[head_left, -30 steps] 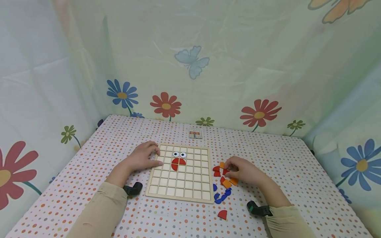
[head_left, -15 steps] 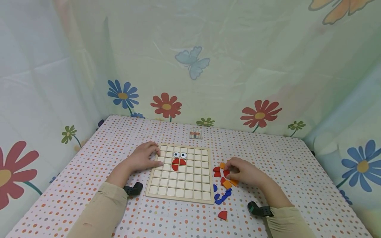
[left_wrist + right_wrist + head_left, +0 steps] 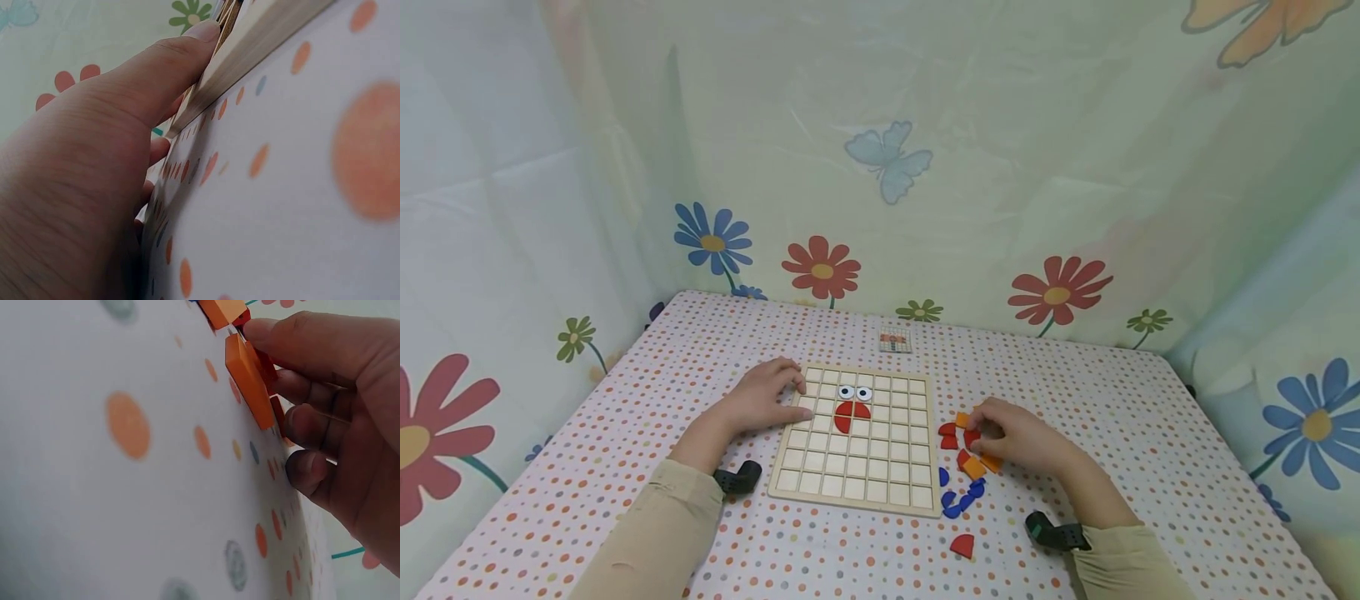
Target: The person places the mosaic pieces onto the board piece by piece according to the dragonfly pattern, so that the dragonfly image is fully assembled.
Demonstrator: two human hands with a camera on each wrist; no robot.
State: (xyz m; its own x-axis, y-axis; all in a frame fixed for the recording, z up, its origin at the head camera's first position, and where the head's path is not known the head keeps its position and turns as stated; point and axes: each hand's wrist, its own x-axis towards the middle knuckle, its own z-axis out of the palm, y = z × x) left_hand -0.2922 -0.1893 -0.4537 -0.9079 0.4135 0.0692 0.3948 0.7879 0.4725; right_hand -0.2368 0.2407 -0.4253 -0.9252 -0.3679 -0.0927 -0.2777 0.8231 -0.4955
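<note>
The grid board [image 3: 899, 452] lies flat on the desk [image 3: 820, 550], the relaxed left hand [image 3: 760, 398] resting its thumb over the left edge, presumably as a steadying touch. Beside the right edge sit red pieces [image 3: 949, 442], an orange piece [image 3: 249, 381] and blue pieces [image 3: 943, 477], likely for easy reach; whether the right hand [image 3: 1015, 429], bent over them, is clamped on one I cannot tell, its fingers hiding the contact. Beyond, the card [image 3: 896, 340] shows a pattern too small to read
</note>
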